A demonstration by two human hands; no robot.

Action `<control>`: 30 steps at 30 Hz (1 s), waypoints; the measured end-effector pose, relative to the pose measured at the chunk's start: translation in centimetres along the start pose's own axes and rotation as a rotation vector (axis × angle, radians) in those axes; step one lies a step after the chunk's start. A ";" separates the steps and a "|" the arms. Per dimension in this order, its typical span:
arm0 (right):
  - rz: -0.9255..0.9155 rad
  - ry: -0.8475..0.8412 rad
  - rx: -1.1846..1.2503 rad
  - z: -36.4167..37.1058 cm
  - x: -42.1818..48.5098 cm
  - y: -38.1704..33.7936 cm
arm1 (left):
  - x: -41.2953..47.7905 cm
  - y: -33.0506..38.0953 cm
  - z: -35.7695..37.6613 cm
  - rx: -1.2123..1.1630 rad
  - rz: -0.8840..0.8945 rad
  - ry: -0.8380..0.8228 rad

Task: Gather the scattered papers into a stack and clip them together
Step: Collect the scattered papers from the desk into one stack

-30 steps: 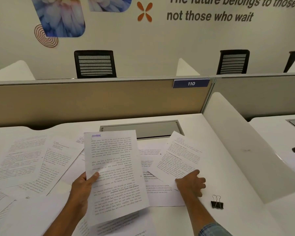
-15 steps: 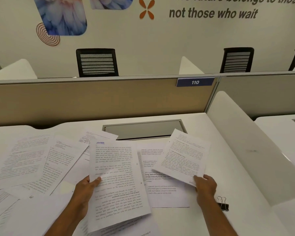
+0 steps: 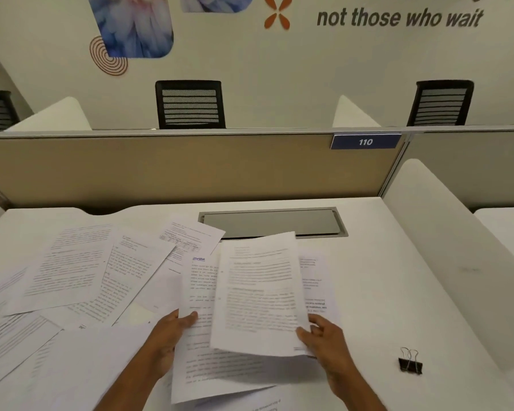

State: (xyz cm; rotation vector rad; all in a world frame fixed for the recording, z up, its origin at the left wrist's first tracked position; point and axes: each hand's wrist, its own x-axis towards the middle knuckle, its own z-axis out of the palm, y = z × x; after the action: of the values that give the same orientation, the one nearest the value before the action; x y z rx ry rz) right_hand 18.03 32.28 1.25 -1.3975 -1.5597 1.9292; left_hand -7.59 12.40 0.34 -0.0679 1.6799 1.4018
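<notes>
Two hands pinching | left hand [image 3: 166, 336]: lower printed white sheet [image 3: 202, 369] | right hand [image 3: 327, 342]: upper sheet [image 3: 258, 292], overlapping it

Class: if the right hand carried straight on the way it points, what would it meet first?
Probably the left sheet, held by the left hand; the right hand, gripping the right sheet, points up-left. Depth unclear.

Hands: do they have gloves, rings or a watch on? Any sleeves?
No gloves: the left hand and the right hand are bare, with no ring, watch or bracelet showing. The left forearm and the right forearm are bare down to the picture's bottom edge, so no sleeve is in view.
</notes>
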 end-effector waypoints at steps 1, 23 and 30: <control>-0.011 -0.027 -0.026 0.7 -0.1 0.2 | 0.1 -0.1 0.1 -0.006 0.004 0.000; -0.053 0.544 -0.781 0.9 2.4 0.6 | -0.4 -0.4 0.5 0.037 0.132 0.139; 0.148 0.457 -0.959 0.6 3.7 -0.1 | -0.1 -0.5 -0.2 -0.028 0.137 0.162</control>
State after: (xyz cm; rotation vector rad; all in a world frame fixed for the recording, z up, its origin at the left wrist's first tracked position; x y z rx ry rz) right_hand 15.69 34.66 -0.53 -2.1342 -2.2541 0.7441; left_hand -7.36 12.00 -0.01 -0.0858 1.8270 1.5573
